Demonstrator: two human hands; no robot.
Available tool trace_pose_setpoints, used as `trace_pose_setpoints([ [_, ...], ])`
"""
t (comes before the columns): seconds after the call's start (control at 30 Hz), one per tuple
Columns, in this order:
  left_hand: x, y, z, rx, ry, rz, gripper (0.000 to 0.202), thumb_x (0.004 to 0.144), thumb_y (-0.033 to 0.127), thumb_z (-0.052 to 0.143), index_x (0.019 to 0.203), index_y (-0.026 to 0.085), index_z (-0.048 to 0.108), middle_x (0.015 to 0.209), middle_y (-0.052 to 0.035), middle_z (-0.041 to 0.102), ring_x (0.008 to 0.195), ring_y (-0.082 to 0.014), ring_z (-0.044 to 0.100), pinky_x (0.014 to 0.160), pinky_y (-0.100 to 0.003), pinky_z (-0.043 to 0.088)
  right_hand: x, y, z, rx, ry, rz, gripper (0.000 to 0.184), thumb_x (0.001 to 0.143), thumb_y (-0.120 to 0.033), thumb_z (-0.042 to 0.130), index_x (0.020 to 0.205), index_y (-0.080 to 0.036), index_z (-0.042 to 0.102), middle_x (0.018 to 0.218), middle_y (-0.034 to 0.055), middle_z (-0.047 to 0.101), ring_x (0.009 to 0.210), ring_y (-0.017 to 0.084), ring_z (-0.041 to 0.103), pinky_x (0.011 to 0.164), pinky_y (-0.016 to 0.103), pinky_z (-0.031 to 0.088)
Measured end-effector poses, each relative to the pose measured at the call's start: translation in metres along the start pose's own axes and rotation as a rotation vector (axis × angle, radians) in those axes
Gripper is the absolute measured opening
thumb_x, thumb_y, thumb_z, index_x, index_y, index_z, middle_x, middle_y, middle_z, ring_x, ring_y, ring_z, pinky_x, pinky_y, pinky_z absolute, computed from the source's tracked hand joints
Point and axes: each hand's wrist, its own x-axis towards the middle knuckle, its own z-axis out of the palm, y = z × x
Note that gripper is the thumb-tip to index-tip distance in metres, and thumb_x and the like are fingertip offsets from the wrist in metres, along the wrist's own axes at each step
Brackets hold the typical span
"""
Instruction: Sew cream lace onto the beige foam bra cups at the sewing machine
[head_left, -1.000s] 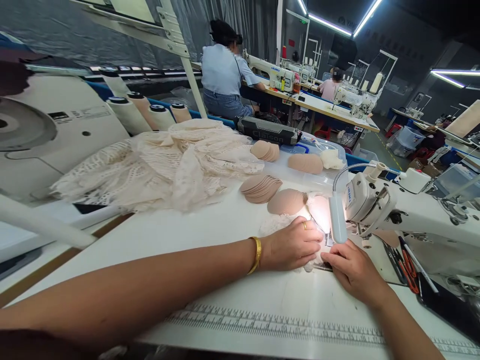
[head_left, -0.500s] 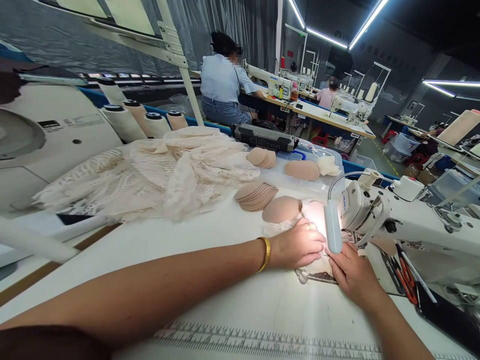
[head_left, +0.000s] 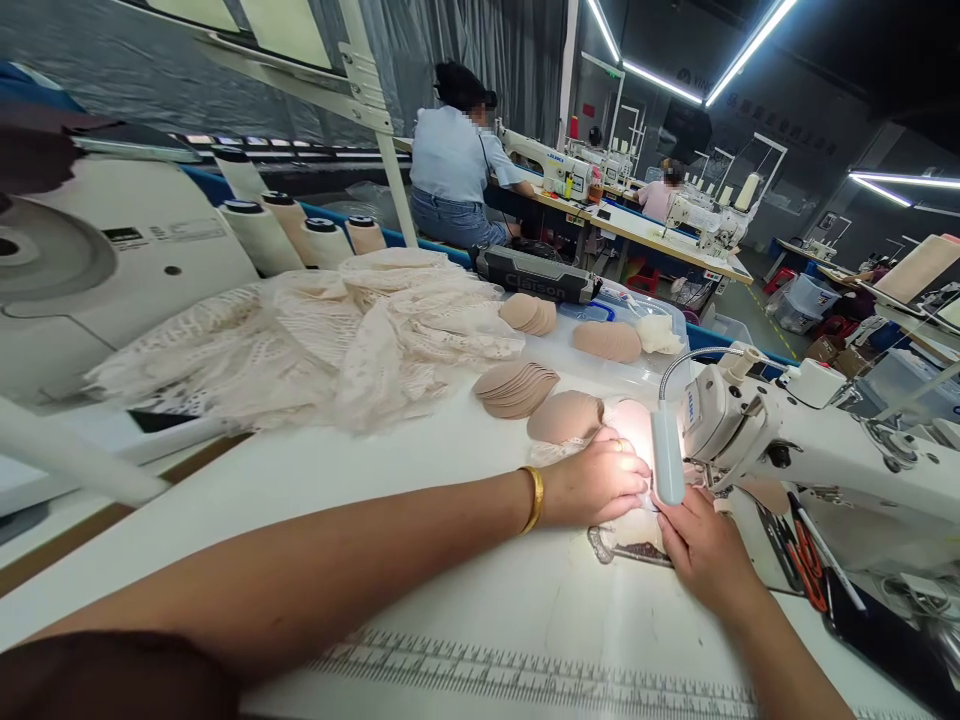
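Note:
My left hand (head_left: 600, 480), with a gold bracelet at the wrist, has its fingers pressed together and bent down on a pale pink and cream fabric piece (head_left: 634, 535). At the fabric's right side, my right hand (head_left: 705, 545) pinches the edge close to the needle area of the white sewing machine (head_left: 817, 425). A small lamp (head_left: 667, 460) hangs in front and lights the fabric; it partly hides the right fingertips and the needle. Just beyond my left hand lies a beige oval pad (head_left: 566, 416), with a bit of white lace beside it.
A heap of cream lace fabric (head_left: 360, 335) covers the left of the table. Stacked beige pads (head_left: 516, 388) lie in the middle, before a clear plastic tray (head_left: 660, 375). Orange-handled scissors (head_left: 808, 565) lie at right, a printed ruler (head_left: 540, 670) along the front. Co-workers sit beyond.
The view has shifted slightly. Both hands stay on the fabric by the machine, with only a very small movement of the fingers and fabric.

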Motion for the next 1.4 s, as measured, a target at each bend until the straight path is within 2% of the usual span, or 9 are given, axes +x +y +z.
trace_pose_setpoints([
  [0.3, 0.011, -0.002, 0.0, 0.126, -0.103, -0.11, 0.013, 0.09, 0.011, 0.056, 0.082, 0.016, 0.065, 0.092, -0.0104, 0.068, 0.087, -0.0248, 0.057, 0.084, -0.043, 0.034, -0.001, 0.004, 0.002, 0.078, 0.06, 0.004, 0.029, 0.105, -0.023, 0.042, 0.112, -0.022, 0.071, 0.088, 0.0073, 0.065, 0.08, 0.022, 0.062, 0.066, 0.031, 0.045],
  [0.47, -0.003, 0.007, -0.021, 0.0, -0.121, -0.188, 0.016, 0.087, 0.003, 0.053, 0.087, 0.016, 0.063, 0.082, -0.0057, 0.068, 0.072, -0.02, 0.057, 0.073, -0.036, 0.037, 0.005, -0.02, -0.006, 0.624, -0.019, 0.355, 0.022, 0.103, -0.039, 0.051, 0.107, -0.024, 0.066, 0.092, 0.0048, 0.068, 0.081, 0.021, 0.064, 0.072, 0.032, 0.049],
  [0.6, -0.047, 0.063, -0.047, -0.477, -0.004, -0.22, 0.026, 0.09, 0.013, 0.061, 0.114, 0.021, 0.067, 0.115, -0.0084, 0.072, 0.112, -0.0267, 0.063, 0.1, -0.039, 0.042, 0.017, -0.058, -0.003, 1.258, 0.012, 0.708, 0.049, 0.089, -0.05, 0.072, 0.125, -0.025, 0.05, 0.083, -0.0026, 0.066, 0.069, 0.016, 0.06, 0.065, 0.027, 0.047],
  [0.73, -0.083, 0.133, -0.048, -1.488, -0.195, -0.77, 0.049, 0.085, 0.05, 0.08, 0.122, 0.022, 0.065, 0.108, -0.009, 0.075, 0.099, -0.0245, 0.071, 0.088, -0.035, 0.054, 0.02, -0.098, 0.0, 1.46, 0.115, 0.832, 0.059, 0.078, -0.047, 0.084, 0.121, -0.024, 0.051, 0.072, -0.0071, 0.061, 0.063, 0.013, 0.053, 0.064, 0.025, 0.044],
  [0.83, -0.086, 0.151, -0.041, -2.007, 0.198, -1.106, 0.057, 0.082, 0.056, 0.082, 0.121, 0.017, 0.066, 0.118, -0.0138, 0.074, 0.112, -0.025, 0.07, 0.103, -0.038, 0.052, 0.005, -0.125, -0.002, 1.541, 0.23, 0.863, 0.06, 0.082, -0.046, 0.084, 0.128, -0.027, 0.051, 0.077, -0.0062, 0.063, 0.066, 0.013, 0.055, 0.067, 0.025, 0.046],
  [0.9, -0.08, 0.145, -0.039, -2.027, 0.58, -1.141, 0.048, 0.08, 0.044, 0.087, 0.114, 0.015, 0.071, 0.121, -0.0144, 0.073, 0.116, -0.0248, 0.068, 0.107, -0.035, 0.05, -0.01, -0.139, -0.002, 1.569, 0.285, 0.889, 0.063, 0.082, -0.046, 0.084, 0.132, -0.029, 0.049, 0.078, -0.0062, 0.063, 0.066, 0.013, 0.056, 0.066, 0.025, 0.046],
  [0.97, -0.074, 0.135, -0.041, -1.947, 0.784, -1.134, 0.042, 0.075, 0.032, 0.091, 0.109, 0.014, 0.074, 0.116, -0.0135, 0.075, 0.11, -0.0254, 0.069, 0.099, -0.033, 0.053, -0.023, -0.148, 0.0, 1.572, 0.307, 0.911, 0.069, 0.08, -0.046, 0.086, 0.135, -0.03, 0.047, 0.08, -0.005, 0.066, 0.067, 0.013, 0.057, 0.063, 0.023, 0.046],
  [1.27, -0.06, 0.134, -0.052, -2.016, 0.45, -0.947, 0.054, 0.072, 0.048, 0.092, 0.109, 0.011, 0.076, 0.107, -0.0151, 0.078, 0.097, -0.0287, 0.073, 0.085, -0.034, 0.056, -0.024, -0.147, -0.005, 1.553, 0.398, 0.987, 0.077, 0.076, -0.049, 0.088, 0.138, -0.03, 0.048, 0.112, 0.004, 0.073, 0.099, 0.023, 0.072, 0.087, 0.037, 0.059],
  [1.4, -0.063, 0.124, -0.046, -1.952, 0.55, -1.069, 0.04, 0.073, 0.034, 0.093, 0.101, 0.011, 0.076, 0.102, -0.0116, 0.079, 0.086, -0.0219, 0.072, 0.08, -0.029, 0.055, -0.023, -0.144, -0.001, 1.56, 0.469, 1.004, 0.072, 0.076, -0.053, 0.087, 0.134, -0.03, 0.05, 0.12, 0.0066, 0.071, 0.107, 0.025, 0.071, 0.091, 0.04, 0.059],
])
